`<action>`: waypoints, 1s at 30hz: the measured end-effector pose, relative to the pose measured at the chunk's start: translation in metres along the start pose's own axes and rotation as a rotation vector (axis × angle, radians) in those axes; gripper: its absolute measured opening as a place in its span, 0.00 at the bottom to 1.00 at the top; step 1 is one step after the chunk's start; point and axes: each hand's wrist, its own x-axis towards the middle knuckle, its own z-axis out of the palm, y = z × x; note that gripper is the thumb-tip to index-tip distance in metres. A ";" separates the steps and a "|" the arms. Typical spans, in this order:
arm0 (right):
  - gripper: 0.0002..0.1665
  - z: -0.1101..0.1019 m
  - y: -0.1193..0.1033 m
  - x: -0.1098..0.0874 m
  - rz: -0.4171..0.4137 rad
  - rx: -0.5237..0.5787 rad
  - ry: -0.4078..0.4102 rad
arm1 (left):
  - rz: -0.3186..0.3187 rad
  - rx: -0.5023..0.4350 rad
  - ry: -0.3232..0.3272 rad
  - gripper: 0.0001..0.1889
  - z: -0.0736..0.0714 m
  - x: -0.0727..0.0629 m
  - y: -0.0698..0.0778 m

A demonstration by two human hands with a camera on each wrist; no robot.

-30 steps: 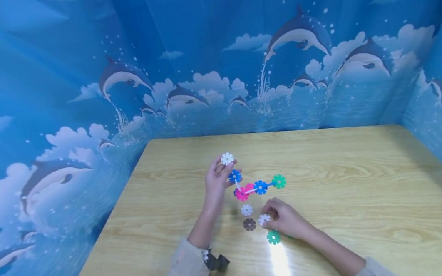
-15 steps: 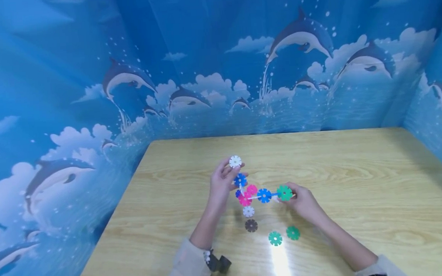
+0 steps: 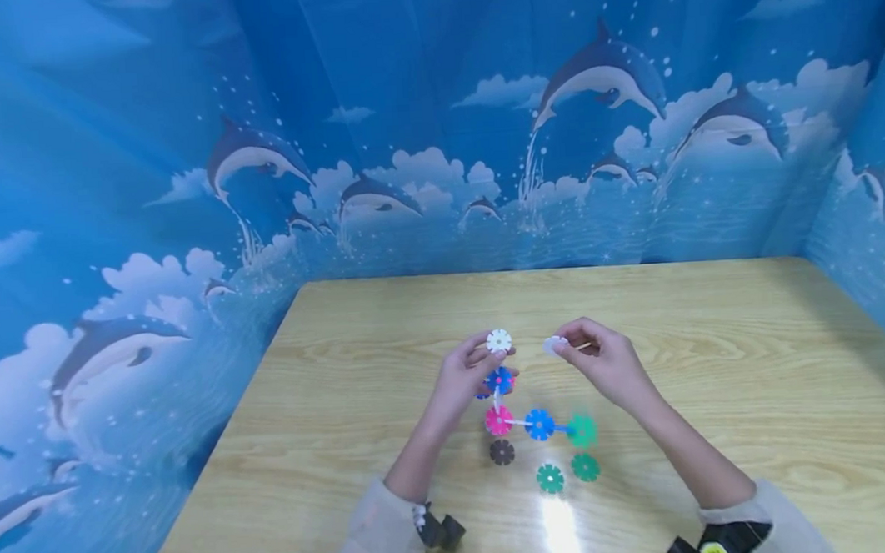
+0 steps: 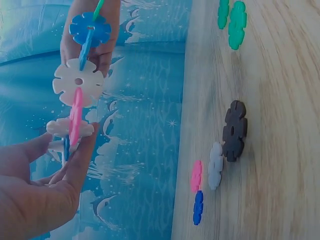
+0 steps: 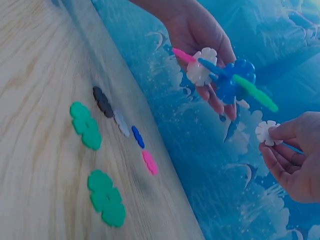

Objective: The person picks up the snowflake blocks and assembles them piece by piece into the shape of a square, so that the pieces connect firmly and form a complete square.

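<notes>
My left hand (image 3: 465,380) holds a joined chain of notched plastic snowflake discs, pinching near its white top disc (image 3: 499,340). Down the chain come a blue disc, a pink disc (image 3: 498,420), another blue disc (image 3: 540,425) and, at the far end, a green disc (image 3: 581,429). White discs link these, seen side-on from the head; one shows its face, a white linking disc (image 4: 78,82), in the left wrist view. To the right, my right hand (image 3: 607,366) pinches a loose white disc (image 5: 267,133) between thumb and fingers, level with the chain's top and apart from it.
On the wooden table (image 3: 718,379) lie a dark brown disc (image 3: 502,452) and two green discs, the nearer green disc (image 3: 550,478) toward me. A white disc (image 4: 215,166), a pink disc (image 4: 196,176) and a blue disc (image 4: 198,207) lie beyond the brown one.
The right hand has carried the white disc up from the table's near part to beside the left hand. My left hand has shifted right and slightly nearer, and the chain's green end now hangs lower.
</notes>
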 end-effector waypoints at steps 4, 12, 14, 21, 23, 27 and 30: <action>0.13 0.010 -0.006 0.002 -0.067 -0.012 0.008 | -0.021 -0.004 -0.043 0.25 0.003 -0.001 0.000; 0.07 0.020 -0.008 0.002 -0.220 -0.082 0.067 | -0.046 0.033 -0.074 0.25 0.007 -0.003 0.002; 0.06 0.021 -0.007 0.000 -0.253 -0.094 0.080 | -0.053 0.052 -0.076 0.25 0.007 -0.002 0.002; 0.07 0.023 -0.004 -0.001 -0.375 -0.169 0.118 | -0.063 0.094 -0.072 0.26 0.006 -0.001 0.000; 0.07 0.024 -0.004 -0.001 -0.410 -0.187 0.127 | -0.067 0.103 -0.068 0.26 0.006 -0.001 -0.001; 0.08 0.026 -0.004 -0.002 -0.458 -0.218 0.139 | -0.071 0.124 -0.067 0.27 0.005 -0.002 0.000; 0.08 0.027 -0.003 -0.001 -0.491 -0.224 0.146 | -0.063 0.143 -0.073 0.27 0.005 -0.002 0.000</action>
